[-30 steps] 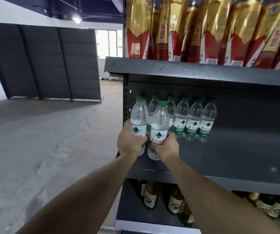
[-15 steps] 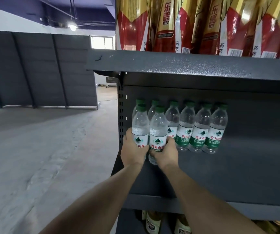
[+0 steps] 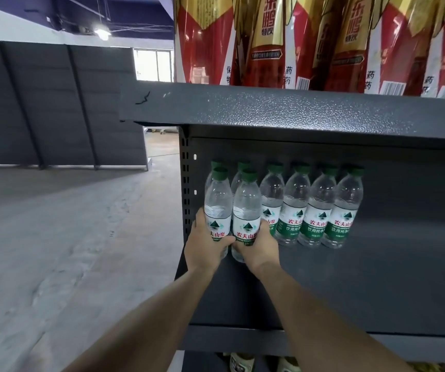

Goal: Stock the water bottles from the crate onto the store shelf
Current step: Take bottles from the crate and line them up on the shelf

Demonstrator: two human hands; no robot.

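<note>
— How is the light? 
— Even and fairly bright; a ceiling lamp (image 3: 103, 33) glows at upper left and a window (image 3: 153, 65) behind it is blown out to white; the concrete floor (image 3: 55, 237) reads pale grey.
— And under the shelf (image 3: 296, 111)?
— Dimmer; the upper board shades the back panel; its speckled paint catches a soft sheen.
— Sharpness?
— Labels at centre read clearly; the wide lens bends straight edges and stretches the forearms near the bottom border.
</note>
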